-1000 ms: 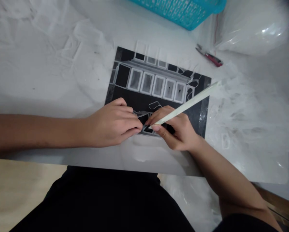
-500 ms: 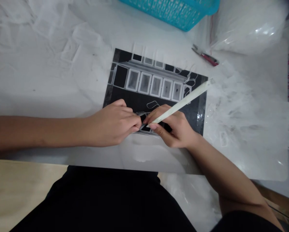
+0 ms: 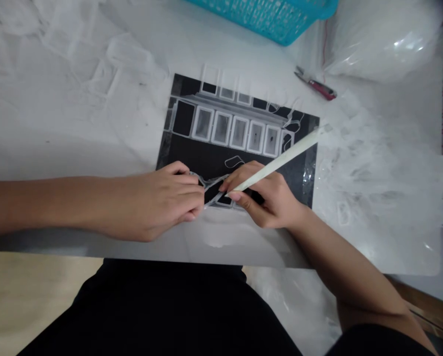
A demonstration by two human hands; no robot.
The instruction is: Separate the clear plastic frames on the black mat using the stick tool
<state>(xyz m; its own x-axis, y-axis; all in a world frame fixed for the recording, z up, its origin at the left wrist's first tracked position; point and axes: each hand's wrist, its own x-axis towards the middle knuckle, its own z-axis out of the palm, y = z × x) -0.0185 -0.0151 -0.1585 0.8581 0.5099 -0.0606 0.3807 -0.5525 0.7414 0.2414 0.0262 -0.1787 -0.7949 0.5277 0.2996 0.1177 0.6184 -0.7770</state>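
My left hand [image 3: 173,198] is curled closed at the near edge of a black mat [image 3: 192,154], gripping one end of a clear plastic strip [image 3: 208,186]. That strip stretches right toward my other hand. My right hand [image 3: 268,190] pinches a long, flat, pale stick-like tool [image 3: 283,159], which slants up to the right. The tool's lower tip, near my fingertips, looks dark; its exact kind is unclear. Beyond my hands, a row of clear rectangular frames [image 3: 239,132] lies across the mat. A thin clear loop [image 3: 235,161] rests just above my right fingers.
A turquoise basket [image 3: 273,22] stands at the far edge, beside a bulging clear plastic bag [image 3: 384,42]. Red-handled snips [image 3: 318,87] lie below it. Clear plastic pieces are heaped at right [image 3: 377,173] and scattered at upper left [image 3: 128,52].
My left hand has shifted left and slightly toward my body, away from my right hand, showing more of the clear strip between them. My right hand and the pale tool stay nearly still.
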